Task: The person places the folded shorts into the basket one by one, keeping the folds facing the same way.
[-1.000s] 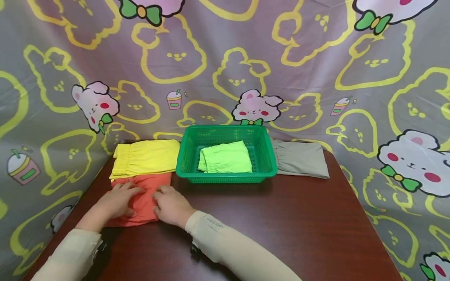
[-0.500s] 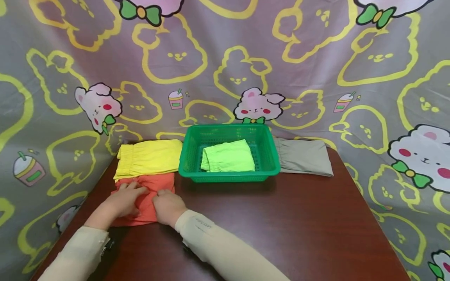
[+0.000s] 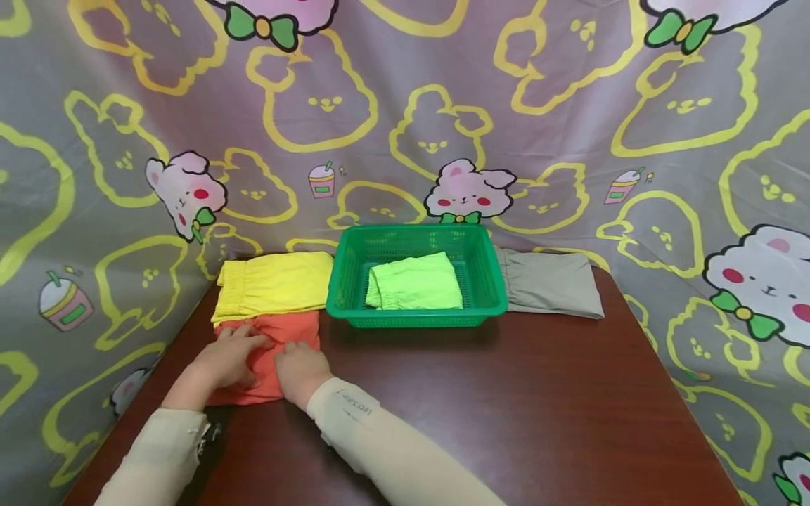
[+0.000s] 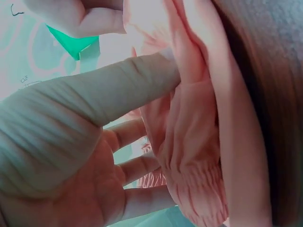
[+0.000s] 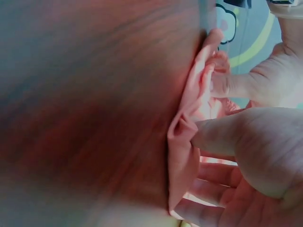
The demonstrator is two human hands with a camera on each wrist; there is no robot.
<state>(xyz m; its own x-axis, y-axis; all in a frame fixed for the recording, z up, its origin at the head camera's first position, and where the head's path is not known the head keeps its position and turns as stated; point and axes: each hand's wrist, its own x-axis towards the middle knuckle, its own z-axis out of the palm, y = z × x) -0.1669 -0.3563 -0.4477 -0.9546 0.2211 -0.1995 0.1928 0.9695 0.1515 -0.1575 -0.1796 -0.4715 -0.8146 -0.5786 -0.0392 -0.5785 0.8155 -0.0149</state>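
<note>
Folded orange-red shorts (image 3: 267, 365) lie flat at the left of the table, against the front edge of folded yellow shorts (image 3: 275, 283). My left hand (image 3: 230, 360) rests on their left part with fingers spread. In the left wrist view, its thumb (image 4: 137, 82) presses the creased cloth, and gathered elastic shows lower down. Over the right part lies my right hand (image 3: 302, 369). Its thumb (image 5: 215, 135) dents the cloth into a small fold in the right wrist view, while the other fingers (image 5: 203, 210) extend onto the fabric.
Behind and to the right stands a green plastic basket (image 3: 418, 320) with folded lime-green shorts (image 3: 418, 282) inside. Folded grey shorts (image 3: 552, 282) lie right of it. The dark wooden table (image 3: 506, 400) meets a patterned cloth backdrop (image 3: 392, 63) at the rear and sides.
My right hand has slid slightly left over the orange-red shorts, its fingers drawing closer together. My left hand stays on their left part. The head view has shifted a little.
</note>
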